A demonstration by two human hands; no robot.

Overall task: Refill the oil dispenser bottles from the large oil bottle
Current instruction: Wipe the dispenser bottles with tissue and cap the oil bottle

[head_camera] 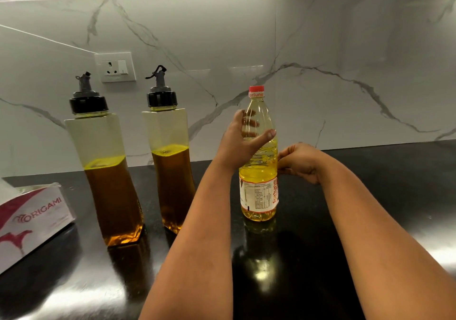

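A large clear oil bottle (259, 171) with a red cap and a white label stands upright on the black counter, full of pale yellow oil. My left hand (240, 144) grips its upper part, thumb in front and fingers behind. My right hand (301, 161) is at the bottle's right side with its fingers curled; whether it holds the bottle I cannot tell. Two tall dispenser bottles with black pour-spout caps stand to the left, the left one (106, 171) and the right one (170, 161). Each is about half full of darker amber oil.
A white and red tissue box (32, 218) lies at the counter's left edge. A wall socket (115, 67) sits on the marble backsplash behind the dispensers. The glossy black counter (370, 196) stretches to the right and toward me.
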